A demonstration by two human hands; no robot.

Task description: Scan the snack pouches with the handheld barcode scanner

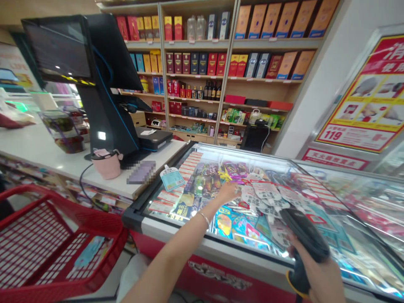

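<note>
My right hand (pixel 326 273) is wrapped round the handle of a black barcode scanner (pixel 304 233), held above the front edge of a chest freezer (pixel 249 248). My left hand (pixel 227 192) reaches over the freezer's glass top, fingers stretched forward and apart. Beside its fingertips lie a purple packet (pixel 238 169) with yellow on it and a pile of white tag cards (pixel 267 190) with print. I cannot tell whether the fingers touch them. Bright blue packets (pixel 235 225) show below my left wrist. A single blue-and-white tag card (pixel 172 178) lies at the freezer's left side.
A red shopping basket (pixel 59 240) with a few flat packets in it stands at left. On the white counter (pixel 67 168) are a black checkout terminal (pixel 109 105), a pink cup (pixel 106 164) and stacked jars (pixel 65 130). Shelves of boxes (pixel 195 63) line the back wall.
</note>
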